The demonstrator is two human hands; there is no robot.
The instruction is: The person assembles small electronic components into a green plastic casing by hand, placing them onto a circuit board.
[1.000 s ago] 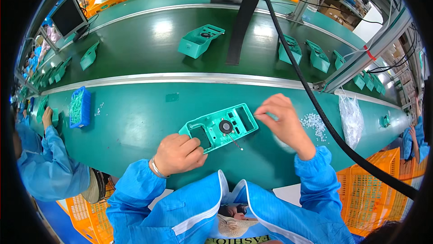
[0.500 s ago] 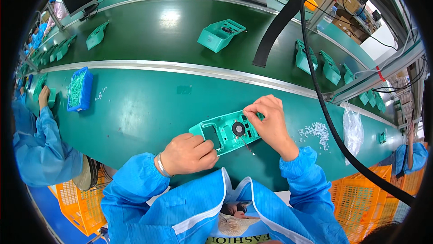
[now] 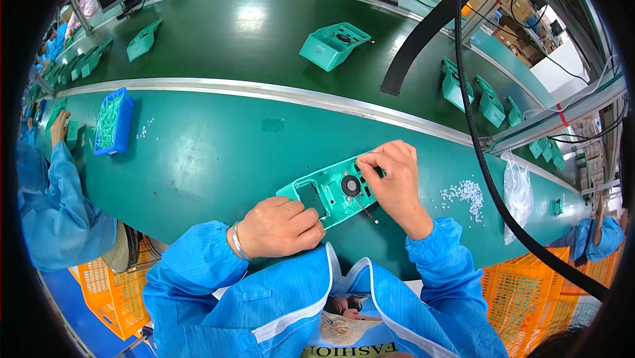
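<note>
- Left hand (image 3: 281, 227): fingers curled over the near left end of the green plastic housing (image 3: 329, 194), gripping its edge; silver bracelet (image 3: 239, 242) on the wrist.
- Right hand (image 3: 395, 176): thumb and index fingertip pressed together at the housing's upper right corner — anything between them too small to tell.
- Green plastic housing: on the green worktable (image 3: 211, 166), in front of the person, open side up, tilted with its right end farther off.
- Inside it: round black speaker (image 3: 350, 186), right of a large rectangular opening; thin wire lead (image 3: 366, 212) trails over the near edge, white connector (image 3: 376, 222) at its tip.
- Right of the right hand: loose pile of small white pieces (image 3: 471, 193), then clear plastic bag (image 3: 518, 194) near the black cable (image 3: 474, 123).
- Far left: blue bin (image 3: 122, 130) holding thin green parts (image 3: 106, 120); few white bits (image 3: 145, 130) just beside it.
- Beyond the metal rail (image 3: 198, 83): dark green belt (image 3: 218, 44) with similar housings (image 3: 331, 50) — spaced out left to right.
- Left edge: co-worker's hand (image 3: 59, 128) at another green part, blue sleeve (image 3: 69, 179).
- Orange crates (image 3: 519, 302) below, both sides.
</note>
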